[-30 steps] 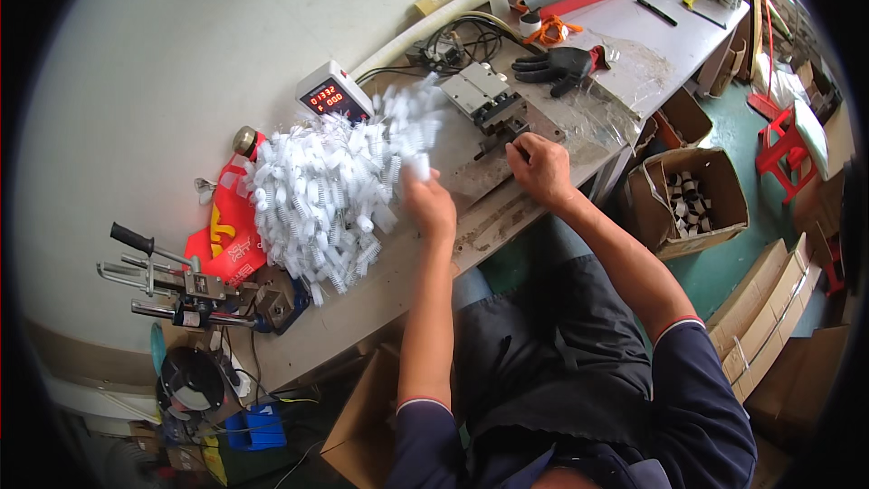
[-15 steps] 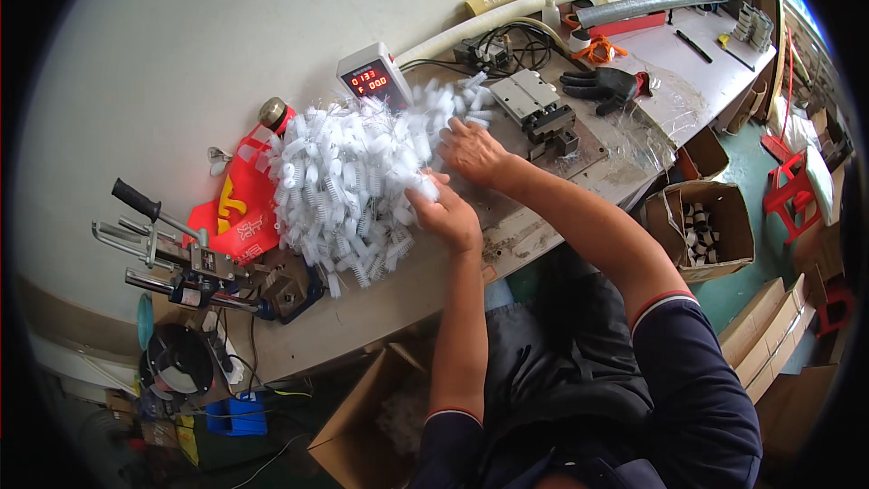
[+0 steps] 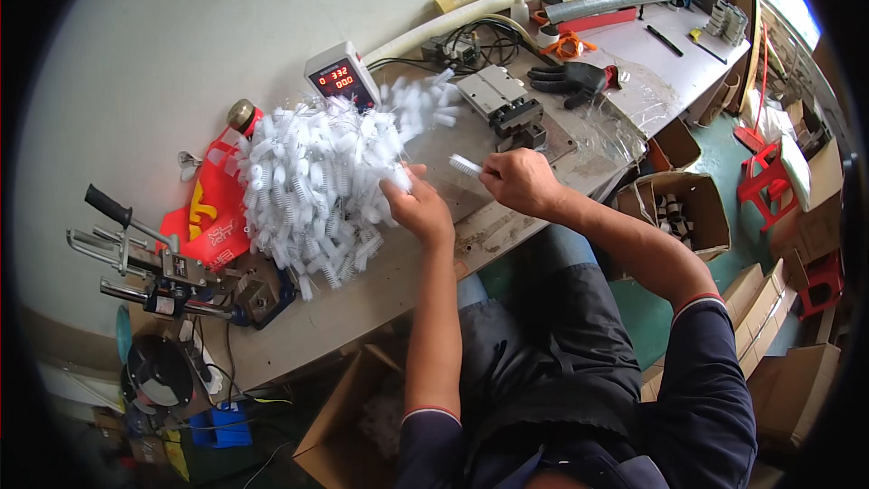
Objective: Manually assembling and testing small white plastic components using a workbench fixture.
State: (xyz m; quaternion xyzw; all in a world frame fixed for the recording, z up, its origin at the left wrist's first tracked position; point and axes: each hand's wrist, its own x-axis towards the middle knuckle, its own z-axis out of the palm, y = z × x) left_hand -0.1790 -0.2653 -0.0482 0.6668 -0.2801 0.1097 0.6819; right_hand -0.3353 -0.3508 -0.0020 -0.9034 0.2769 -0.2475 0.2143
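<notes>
A big heap of small white bristle brushes [image 3: 312, 186] lies on the workbench [image 3: 335, 326]. At the heap's right edge is my left hand [image 3: 424, 208], thumb and fingers closed around a white brush [image 3: 398, 177]; the white bristles blend into the heap behind. My right hand [image 3: 523, 183] is closed on a single small brush [image 3: 465, 165], its bristle end pointing left, over the bench in front of a metal press fixture [image 3: 502, 100]. A looser, blurred group of white brushes [image 3: 421, 101] lies behind, beside a counter box with red digits [image 3: 342, 77].
A lever-handled clamp device [image 3: 181, 267] stands at the bench's left end near a red bag [image 3: 213, 217]. A black glove [image 3: 572, 81] and long tubes [image 3: 489, 14] lie toward the back. Open cardboard boxes [image 3: 715, 208] [image 3: 339, 417] stand on the floor.
My right hand has drawn back from the brushes toward the right and nearer me, now with one brush in it. My left hand stays by the heap. The view has shifted slightly.
</notes>
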